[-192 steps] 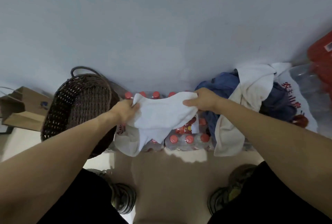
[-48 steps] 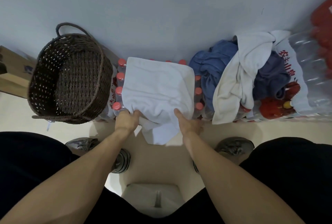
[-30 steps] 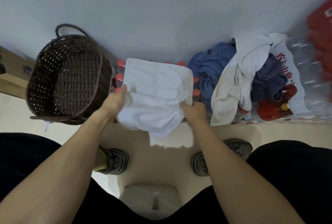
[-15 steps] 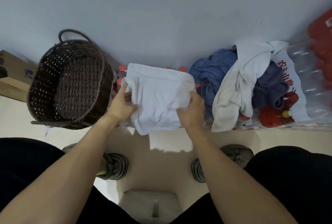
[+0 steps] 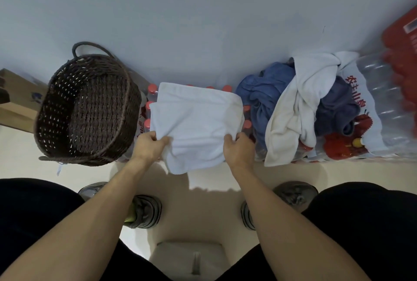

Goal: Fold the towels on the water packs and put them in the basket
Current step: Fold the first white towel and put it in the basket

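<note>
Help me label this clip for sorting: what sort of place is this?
Probably a storeroom or utility corner indoors, though I can't be sure: shrink-wrapped water packs stacked on the floor against a bare wall, a cardboard box, and a wicker basket.

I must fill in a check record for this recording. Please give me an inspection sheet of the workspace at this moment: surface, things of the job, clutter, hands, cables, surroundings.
Surface: water packs with red caps along the wall, partly covered by cloth.
Job's things: white towel spread on the packs, near edge hanging over the front; pile of unfolded towels, blue and white, to its right; dark wicker basket to its left, no towel seen inside.
Clutter: cardboard box left of the basket; red package at far right.
Hands: left hand and right hand each grip the white towel's near edge.
Cables: nothing seen.
Surroundings: pale wall, light floor, the person's shoes.
</note>
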Demonstrator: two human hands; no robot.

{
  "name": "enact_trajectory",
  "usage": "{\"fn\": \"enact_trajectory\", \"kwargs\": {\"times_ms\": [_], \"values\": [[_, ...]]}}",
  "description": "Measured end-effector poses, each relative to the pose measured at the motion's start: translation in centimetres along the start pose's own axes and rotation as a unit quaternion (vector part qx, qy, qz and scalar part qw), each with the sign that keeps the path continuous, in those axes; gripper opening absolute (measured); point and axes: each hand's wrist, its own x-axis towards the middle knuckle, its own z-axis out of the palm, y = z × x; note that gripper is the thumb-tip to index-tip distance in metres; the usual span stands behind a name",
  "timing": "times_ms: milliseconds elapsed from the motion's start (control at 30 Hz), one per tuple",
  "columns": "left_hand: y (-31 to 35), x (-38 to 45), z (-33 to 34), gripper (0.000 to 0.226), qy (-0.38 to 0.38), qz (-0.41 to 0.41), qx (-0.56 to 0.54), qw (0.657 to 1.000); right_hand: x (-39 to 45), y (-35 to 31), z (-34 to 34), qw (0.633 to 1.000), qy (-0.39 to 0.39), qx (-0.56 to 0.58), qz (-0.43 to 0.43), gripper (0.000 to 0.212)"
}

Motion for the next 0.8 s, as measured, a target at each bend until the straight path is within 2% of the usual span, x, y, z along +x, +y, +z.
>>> {"fn": "enact_trajectory", "kwargs": {"times_ms": [100,200,300,400,467,533,633,700,800], "values": [[0.4,-0.2,-0.9,0.010,-0.042,-0.019,-0.027,0.999,0.2,-1.2,-1.2,0.999,-0.002,0.038,0.008,0.033],[1.5,-0.3,-2.2,0.021,-0.129,-0.020,-0.030,0.991,0.7,-2.3,-2.6,0.999,-0.022,-0.005,-0.036,0.035],[3.2,-0.5,-4.1,0.030,-0.182,-0.038,-0.025,0.982,1.3,-3.8,-4.6,0.998,-0.047,-0.006,-0.043,0.053],[5.5,-0.9,-5.9,0.034,-0.242,0.008,0.037,0.970,1.8,-6.0,-6.9,0.991,-0.124,0.051,-0.021,0.072],[7.0,-1.3,-7.2,0.037,-0.294,0.034,0.065,0.953,1.8,-7.5,-8.7,0.978,-0.189,0.092,0.006,0.076],[8.5,-1.6,-8.3,0.047,-0.308,0.085,0.118,0.940,1.5,-8.8,-10.3,0.968,-0.231,0.101,0.009,0.067],[10.5,-2.3,-9.5,0.055,-0.270,0.189,0.178,0.927,0.7,-10.5,-12.0,0.972,-0.231,0.032,-0.038,0.049],[11.6,-2.7,-10.3,0.047,-0.275,0.231,0.196,0.912,0.4,-11.2,-13.2,0.977,-0.205,0.004,-0.059,0.036],[12.7,-2.8,-11.3,0.019,-0.248,0.310,0.264,0.879,0.5,-11.1,-15.0,0.977,-0.196,-0.043,-0.078,0.021]]}}
